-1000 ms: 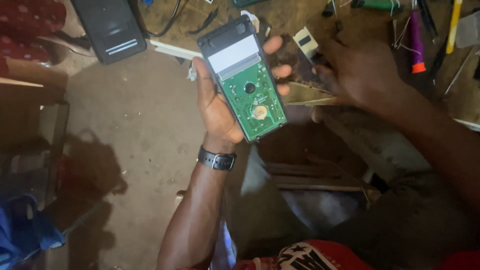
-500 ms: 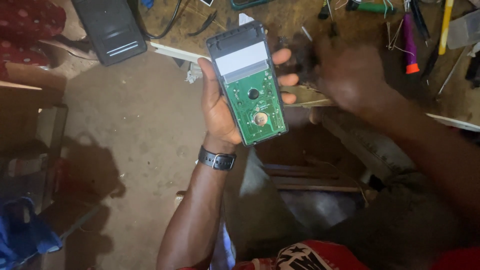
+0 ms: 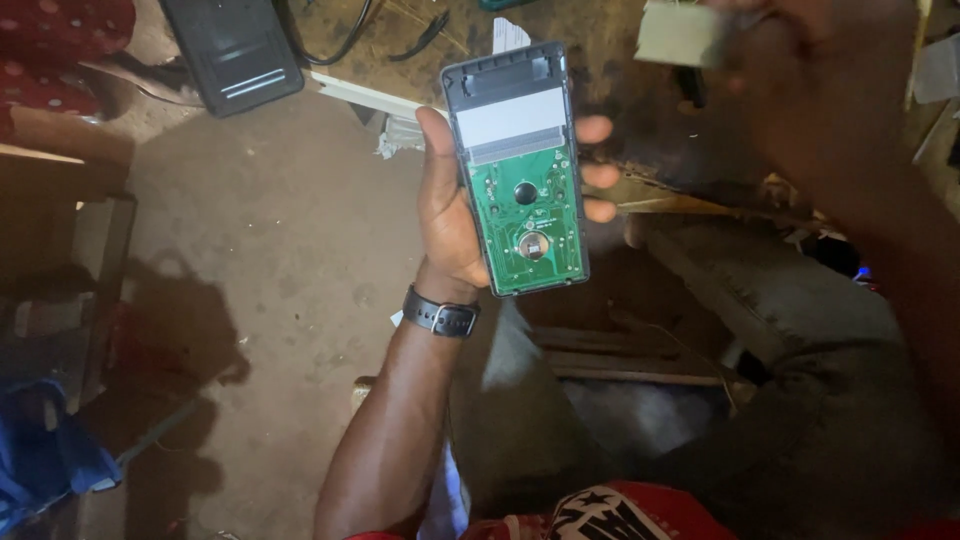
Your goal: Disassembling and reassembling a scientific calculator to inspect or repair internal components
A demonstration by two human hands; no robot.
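opened device [image 3: 520, 170] | left hand [image 3: 450, 215] grip clasps it | right hand [image 3: 800, 90] grip blurred, unclear

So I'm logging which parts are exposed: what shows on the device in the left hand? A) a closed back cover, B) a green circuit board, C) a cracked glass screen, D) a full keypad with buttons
B: the left hand holds the device open side up, its green circuit board bare below a pale strip.
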